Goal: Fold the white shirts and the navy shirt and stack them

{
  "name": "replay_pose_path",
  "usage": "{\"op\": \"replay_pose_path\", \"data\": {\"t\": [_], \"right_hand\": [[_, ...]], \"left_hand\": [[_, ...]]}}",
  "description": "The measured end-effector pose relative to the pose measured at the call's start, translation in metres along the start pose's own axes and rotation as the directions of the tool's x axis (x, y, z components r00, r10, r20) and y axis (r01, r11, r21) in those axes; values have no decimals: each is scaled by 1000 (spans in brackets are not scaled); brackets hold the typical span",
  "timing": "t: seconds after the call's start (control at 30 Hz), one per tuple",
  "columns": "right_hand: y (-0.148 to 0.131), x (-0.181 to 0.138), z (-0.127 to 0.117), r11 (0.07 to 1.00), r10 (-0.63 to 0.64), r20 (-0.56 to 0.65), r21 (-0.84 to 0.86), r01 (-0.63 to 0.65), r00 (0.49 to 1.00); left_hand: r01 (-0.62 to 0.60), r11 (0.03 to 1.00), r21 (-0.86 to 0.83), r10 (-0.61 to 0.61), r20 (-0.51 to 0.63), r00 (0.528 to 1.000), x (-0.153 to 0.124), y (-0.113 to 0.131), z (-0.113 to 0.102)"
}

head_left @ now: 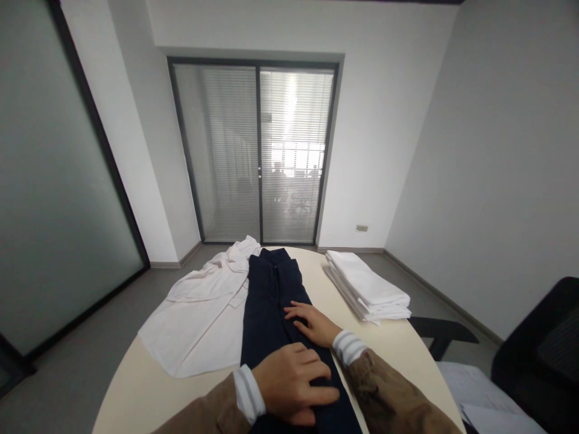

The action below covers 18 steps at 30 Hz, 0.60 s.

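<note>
A pair of dark navy trousers (271,295) lies lengthwise on the round table, waistband at the far end, legs running toward me. My right hand (314,324) rests palm down on the right side of the trousers, fingers spread. Closer to me, my left hand (296,383) is over the trouser legs with loosely bent fingers apart and nothing visible gripped; its palm side is hidden. Left of the trousers, and touching them, a white shirt (203,319) is spread out with wrinkles at its far end.
A folded stack of white cloth (366,283) sits at the table's right edge. The pale round table (131,392) has a black office chair (543,355) to its right, with papers (484,392) on a surface below. A glass door with blinds (260,150) stands beyond.
</note>
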State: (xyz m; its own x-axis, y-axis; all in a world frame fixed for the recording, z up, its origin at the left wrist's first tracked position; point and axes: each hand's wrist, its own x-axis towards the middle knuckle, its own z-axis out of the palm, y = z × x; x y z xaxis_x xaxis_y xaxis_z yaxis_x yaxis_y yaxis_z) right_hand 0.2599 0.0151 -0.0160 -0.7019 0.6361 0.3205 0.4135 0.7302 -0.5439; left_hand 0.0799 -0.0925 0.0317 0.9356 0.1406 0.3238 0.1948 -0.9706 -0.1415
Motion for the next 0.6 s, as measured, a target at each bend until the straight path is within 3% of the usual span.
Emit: {"op": "replay_pose_path", "data": {"t": [0.13,0.27,0.3,0.37,0.4,0.47,0.53,0.6], "right_hand": [[-5,0,-4,1000,18,29,-19,-17,999],[-16,0,-10,994,43,113,-101,-31,993],[-19,0,-11,992,51,145,-125,-33,988],[-25,0,-11,985,74,197,-165,-42,978],[-28,0,-10,982,90,212,-181,-52,973],[-34,0,-7,973,136,232,-213,-86,963],[-39,1,-4,960,197,251,-246,-135,948],[-43,2,-2,945,263,283,-267,-188,923]], "left_hand": [[16,971,-240,14,125,992,-3,11,12],[75,876,-477,8,169,986,-6,12,18],[132,861,-491,-52,172,984,-6,10,14],[334,843,-423,-301,144,943,-9,1,3],[463,814,-352,-460,96,883,-12,-6,-3],[675,699,-238,-704,-60,708,-24,-27,-9],[808,563,-174,-824,-195,532,-44,-52,-6],[902,416,-113,-895,-226,385,-67,-73,7]]}}
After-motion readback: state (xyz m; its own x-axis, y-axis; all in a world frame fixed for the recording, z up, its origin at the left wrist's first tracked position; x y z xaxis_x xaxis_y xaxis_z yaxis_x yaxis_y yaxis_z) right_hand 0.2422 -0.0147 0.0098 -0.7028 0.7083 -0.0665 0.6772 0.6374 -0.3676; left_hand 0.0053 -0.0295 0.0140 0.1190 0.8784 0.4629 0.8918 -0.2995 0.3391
